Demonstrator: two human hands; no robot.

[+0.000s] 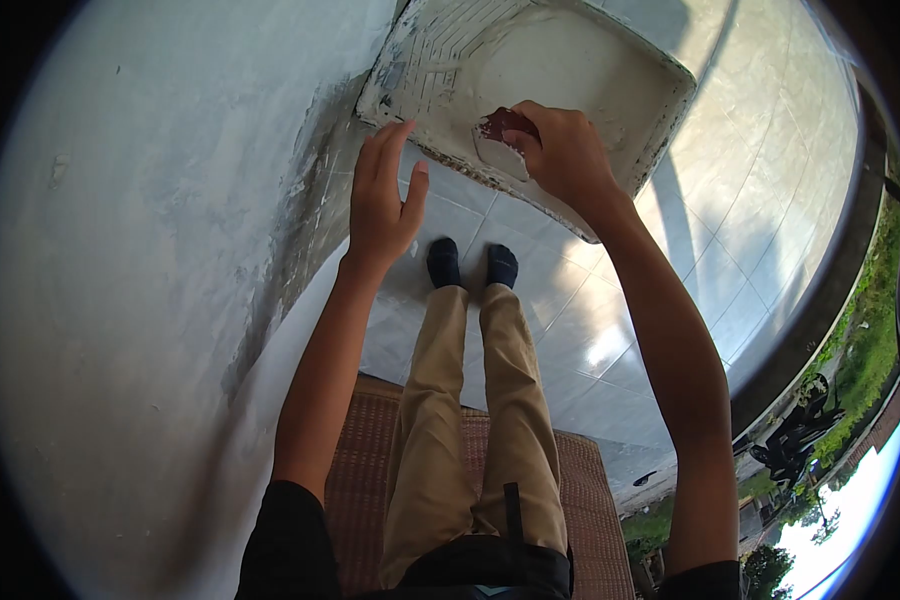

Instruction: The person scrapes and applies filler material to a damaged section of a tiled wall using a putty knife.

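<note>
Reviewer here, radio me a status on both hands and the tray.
Right hand: gripping dark red scraper, over tray. Left hand: open, by tray's near edge. Tray: pale paste inside. Nothing seen blocking.

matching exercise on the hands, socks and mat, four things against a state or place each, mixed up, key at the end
1. left hand
2. right hand
3. socks
4. mat

A. reddish brown, below the trousers
B. gripping a dark red tool
C. open, holding nothing
D. dark, on the feet

Pairs: 1-C, 2-B, 3-D, 4-A
</note>
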